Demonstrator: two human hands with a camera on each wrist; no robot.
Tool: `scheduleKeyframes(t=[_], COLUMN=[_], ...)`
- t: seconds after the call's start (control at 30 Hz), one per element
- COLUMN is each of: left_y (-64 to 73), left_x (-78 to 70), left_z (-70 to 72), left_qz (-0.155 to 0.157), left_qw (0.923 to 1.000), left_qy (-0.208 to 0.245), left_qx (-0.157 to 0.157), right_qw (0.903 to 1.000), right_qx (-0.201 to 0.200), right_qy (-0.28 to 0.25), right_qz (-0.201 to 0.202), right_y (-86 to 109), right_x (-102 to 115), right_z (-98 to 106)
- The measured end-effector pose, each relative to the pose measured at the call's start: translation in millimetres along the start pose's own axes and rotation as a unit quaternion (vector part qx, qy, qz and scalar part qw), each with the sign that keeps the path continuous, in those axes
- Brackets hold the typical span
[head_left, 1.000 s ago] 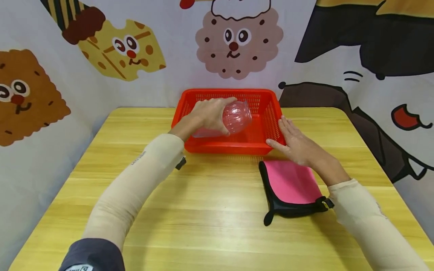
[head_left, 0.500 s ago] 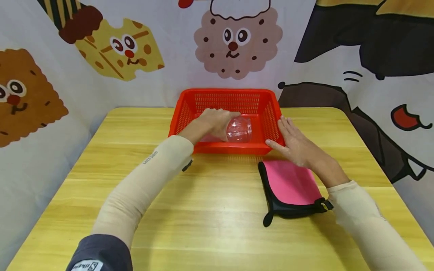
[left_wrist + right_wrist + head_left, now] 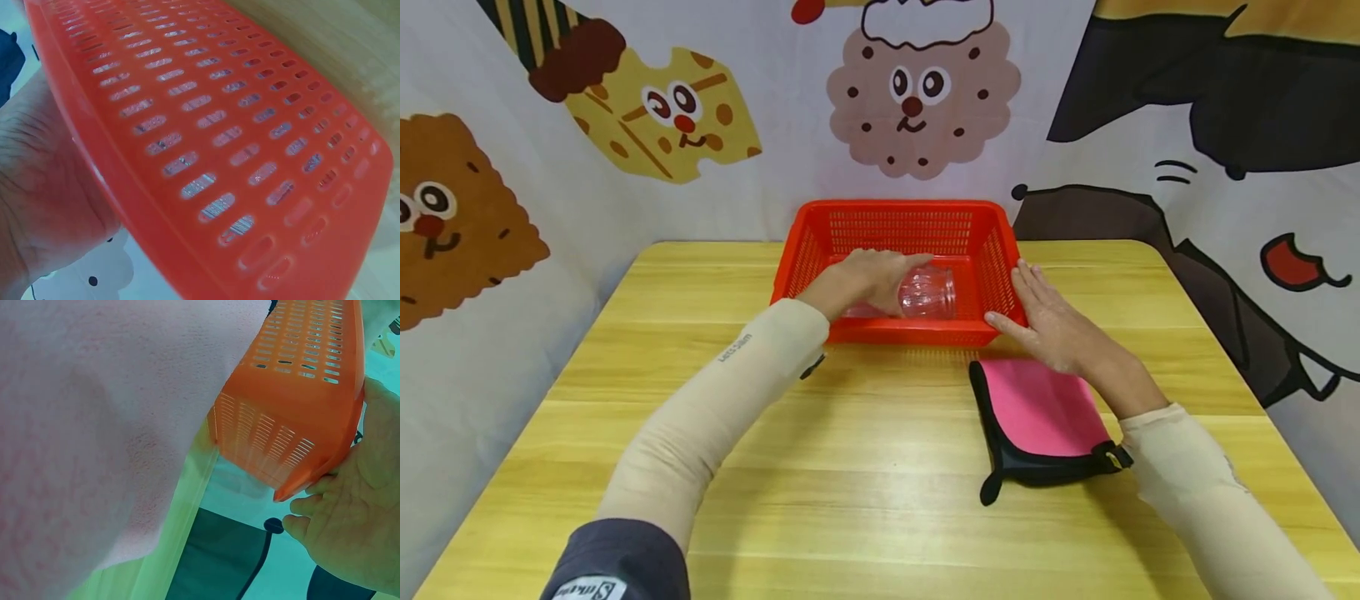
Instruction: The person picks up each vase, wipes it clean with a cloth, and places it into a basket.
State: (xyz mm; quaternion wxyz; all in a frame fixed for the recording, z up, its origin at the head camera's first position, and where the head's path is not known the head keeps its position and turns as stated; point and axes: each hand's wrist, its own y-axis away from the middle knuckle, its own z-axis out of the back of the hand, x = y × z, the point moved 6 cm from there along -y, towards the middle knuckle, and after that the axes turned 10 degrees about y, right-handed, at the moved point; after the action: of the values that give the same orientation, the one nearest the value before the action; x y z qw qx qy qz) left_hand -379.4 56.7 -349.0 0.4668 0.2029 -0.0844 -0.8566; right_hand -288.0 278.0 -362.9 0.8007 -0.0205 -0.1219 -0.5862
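Note:
A clear ribbed glass vessel point(image 3: 927, 293) lies on its side inside the red plastic basket point(image 3: 895, 333), its rim toward the right. My left hand point(image 3: 868, 279) reaches over the basket's near left rim and grips the vessel; its body is partly hidden under the hand. In the left wrist view the basket wall point(image 3: 206, 125) covers most of my left hand point(image 3: 50, 181). My right hand point(image 3: 1052, 325) rests against the basket's right rim with fingers straight. In the right wrist view, my right hand point(image 3: 356, 512) touches the basket's edge point(image 3: 319, 412).
A pink pouch with black edging point(image 3: 1048, 408) lies on the wooden table point(image 3: 850, 467) below my right hand, filling much of the right wrist view as a pink surface point(image 3: 112, 425). Behind the basket hangs a white cloth with cartoon prints point(image 3: 790, 100).
My left hand has lowered the glass vessel into the basket, and it has gone from tilted to lying flat. My right hand has stayed at the basket's right rim.

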Motion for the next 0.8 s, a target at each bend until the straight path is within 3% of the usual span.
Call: scheduleKeyframes(t=[0.1, 0.23, 0.4, 0.67, 0.8], left_y=[0.3, 2.6, 11.9, 48.2, 76.6], left_x=[1.6, 5.2, 14.6, 33.8, 34.1], left_z=[1.8, 1.8, 1.3, 21.3, 38.7], left_qz=[0.016, 0.016, 0.000, -0.019, -0.052], left_qw=[0.9995, 0.9986, 0.9975, 0.9867, 0.9727], left_qy=[0.023, 0.046, 0.070, 0.136, 0.145], left_qx=[0.015, 0.022, 0.003, -0.086, -0.173], right_qw=[1.0000, 1.0000, 0.9999, 0.9998, 0.9999], right_qx=[-0.001, -0.006, -0.010, -0.006, 0.014], right_qy=[-0.002, -0.004, -0.003, 0.009, -0.006], right_qz=[-0.004, -0.001, 0.008, 0.019, 0.004], right_y=[1.4, 1.7, -3.7, -15.1, -13.8], right_x=[-1, 1, 9, 15, 10], right_z=[-1, -2, -2, 2, 4])
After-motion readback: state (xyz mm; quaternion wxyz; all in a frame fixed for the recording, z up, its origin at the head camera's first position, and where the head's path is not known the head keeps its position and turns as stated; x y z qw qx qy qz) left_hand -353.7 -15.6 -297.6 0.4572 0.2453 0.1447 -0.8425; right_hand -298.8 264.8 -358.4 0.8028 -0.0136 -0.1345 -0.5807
